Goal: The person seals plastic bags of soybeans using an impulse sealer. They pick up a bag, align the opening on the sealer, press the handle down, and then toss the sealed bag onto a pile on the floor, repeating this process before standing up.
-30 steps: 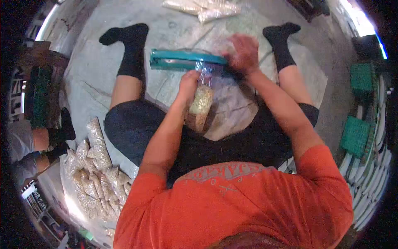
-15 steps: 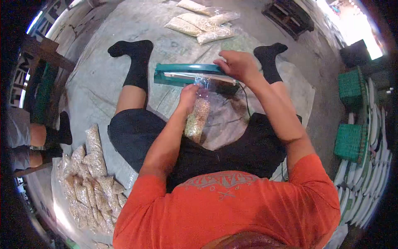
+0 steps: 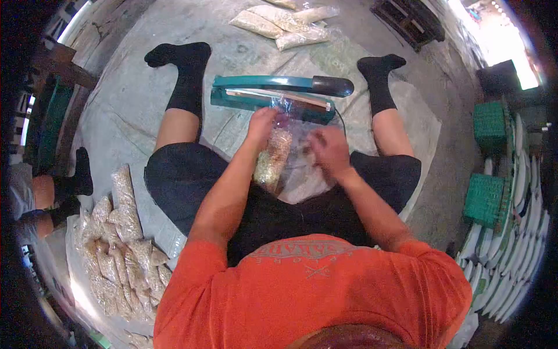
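Observation:
A teal hand-lever bag sealer (image 3: 261, 83) lies between my legs, its black-handled arm raised off the base. My left hand (image 3: 263, 123) is closed on the upper part of a clear plastic bag (image 3: 272, 158) filled with pale, grain-like pieces. The bag's clear top reaches up over the sealer's base, while its filled end hangs toward my lap. To the right of the bag, my right hand (image 3: 330, 152) is off the handle, its fingers smeared by motion.
Filled bags (image 3: 285, 26) lie on the sheet ahead, with a heap of others (image 3: 119, 256) at lower left. Another person's legs (image 3: 52, 192) show at far left. Green baskets (image 3: 485, 199) and stacked white items (image 3: 511, 267) stand at right. A dark crate (image 3: 408, 23) sits at upper right.
My right hand has let go of the sealer's handle and come down beside the bag. My left hand stays on the bag near the sealer.

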`<control>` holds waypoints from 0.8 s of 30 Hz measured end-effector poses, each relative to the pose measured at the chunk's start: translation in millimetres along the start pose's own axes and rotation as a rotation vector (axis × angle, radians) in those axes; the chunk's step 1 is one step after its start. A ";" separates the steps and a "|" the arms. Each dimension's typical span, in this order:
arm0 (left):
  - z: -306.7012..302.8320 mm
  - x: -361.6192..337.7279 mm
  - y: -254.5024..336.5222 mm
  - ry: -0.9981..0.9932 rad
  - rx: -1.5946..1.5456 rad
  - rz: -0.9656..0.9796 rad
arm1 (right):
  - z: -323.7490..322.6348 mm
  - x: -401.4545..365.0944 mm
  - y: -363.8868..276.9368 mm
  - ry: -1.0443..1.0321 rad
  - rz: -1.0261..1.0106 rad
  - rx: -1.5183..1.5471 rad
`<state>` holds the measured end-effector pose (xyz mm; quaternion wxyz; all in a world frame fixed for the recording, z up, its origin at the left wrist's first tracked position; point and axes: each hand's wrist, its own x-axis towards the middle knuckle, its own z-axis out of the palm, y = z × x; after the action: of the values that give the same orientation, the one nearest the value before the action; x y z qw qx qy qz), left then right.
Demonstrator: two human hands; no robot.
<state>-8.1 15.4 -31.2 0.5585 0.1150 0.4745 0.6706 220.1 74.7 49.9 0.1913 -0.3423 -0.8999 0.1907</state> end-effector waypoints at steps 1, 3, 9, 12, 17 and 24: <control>2.6 0.2 -0.3 -0.002 -0.003 0.002 | 1.8 24.1 7.0 0.122 -0.059 -0.052; 3.1 0.5 4.5 0.029 0.011 -0.043 | 2.0 63.4 11.9 0.249 -0.134 -0.097; 6.9 -8.1 11.1 0.008 0.035 0.034 | 36.9 99.5 31.3 -0.060 0.128 0.401; 19.1 -30.0 15.0 0.076 0.157 0.122 | 36.3 70.6 28.6 0.102 -0.039 0.037; 51.5 -95.8 24.3 -0.002 0.225 0.222 | 38.9 -25.1 -3.1 -0.456 0.172 0.951; 92.3 -184.9 107.5 0.131 -0.146 0.533 | -25.0 -11.1 -53.7 -0.887 -0.080 0.697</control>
<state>50.9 -88.5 168.8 0.3377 0.1516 0.4130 0.8321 210.5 35.2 94.4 -0.0965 -0.1117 -0.7902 0.5948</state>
